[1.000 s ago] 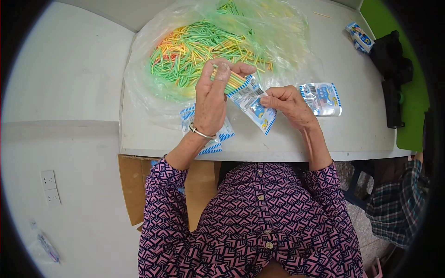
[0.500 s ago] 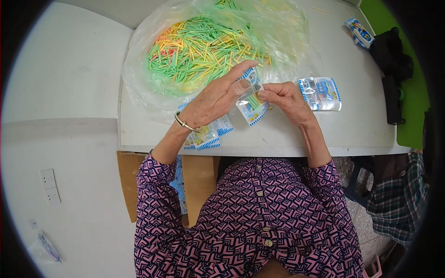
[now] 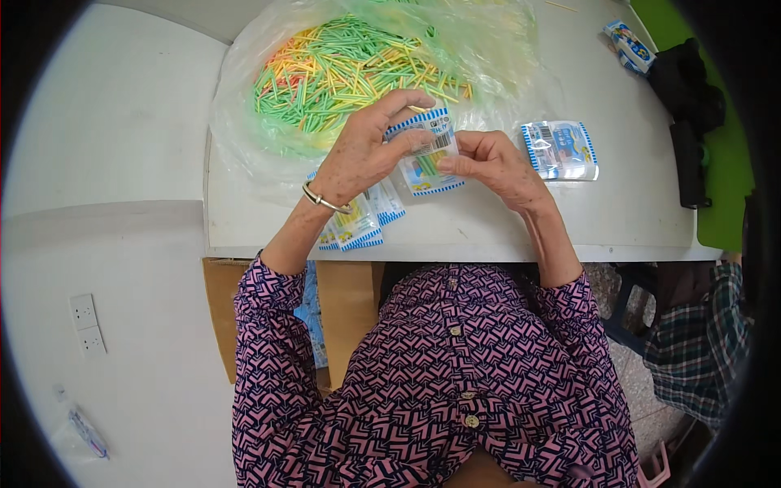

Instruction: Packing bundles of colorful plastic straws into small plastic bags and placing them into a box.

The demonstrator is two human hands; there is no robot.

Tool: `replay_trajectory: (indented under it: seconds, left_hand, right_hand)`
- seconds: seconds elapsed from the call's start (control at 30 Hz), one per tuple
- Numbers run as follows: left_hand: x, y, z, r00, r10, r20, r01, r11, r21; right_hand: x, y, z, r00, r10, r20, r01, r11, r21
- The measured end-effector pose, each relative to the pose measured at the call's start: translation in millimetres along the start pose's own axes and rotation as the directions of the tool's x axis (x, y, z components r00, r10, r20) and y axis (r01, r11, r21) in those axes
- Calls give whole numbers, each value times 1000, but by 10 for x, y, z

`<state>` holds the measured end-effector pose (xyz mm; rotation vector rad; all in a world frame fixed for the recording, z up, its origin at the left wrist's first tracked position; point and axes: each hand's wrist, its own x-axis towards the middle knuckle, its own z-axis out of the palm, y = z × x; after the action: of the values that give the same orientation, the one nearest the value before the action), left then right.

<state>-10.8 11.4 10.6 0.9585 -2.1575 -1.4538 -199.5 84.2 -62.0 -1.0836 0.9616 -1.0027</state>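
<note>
A small clear pouch (image 3: 432, 180) with blue-striped edges is held between my two hands above the table's near part. Green and yellow sticks show through its window. My left hand (image 3: 358, 150) grips the pouch at its upper left, thumb across the front. On the other side, my right hand (image 3: 506, 169) pinches the right edge between thumb and fingers. Just beyond lies a large clear plastic bag (image 3: 244, 122), spread wide, with a heap of thin green, yellow and red sticks (image 3: 350, 77) inside. Several filled pouches (image 3: 358, 229) overlap beneath my left wrist.
A stack of flat pouches (image 3: 563, 150) lies right of my right hand. Farther right are a small blue-and-white pack (image 3: 630, 47) and a black device (image 3: 687, 89) at the green edge (image 3: 724, 163). One loose stick (image 3: 561, 6) lies at the far side. The white table's front edge (image 3: 455, 254) runs before me.
The pouch has turned from a slant to nearly upright, with its printed face now showing more. My left fingers have curled over its top, and both hands still hold it.
</note>
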Motion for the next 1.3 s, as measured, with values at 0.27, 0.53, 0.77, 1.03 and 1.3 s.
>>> replay_trajectory:
  seconds: [0.27,0.53,0.77,1.03,1.3]
  left_hand:
    - [-50,20,-20,988,112,110,-133,970,202]
    - [-491,-42,-554,983,-112,143,91,985,148]
    - [-617,-362,-506,994,106,-6,-83,805,587]
    - [135,-72,116,957,288,-30,-263,909,323]
    - [345,80,422,997,50,53,-45,996,-78]
  right_hand:
    - [-16,73,100,992,82,92,-75,995,-72]
    - [-493,-185,-368,794,-492,-356,25,612,-791]
    - [-723,102,-985,717,-516,-469,-324,349,-879]
    - [-655,-97,-755,578,-711,-400,-27,474,-880]
    - [-475,-293,-236,680,-662,-316,193,578,-793]
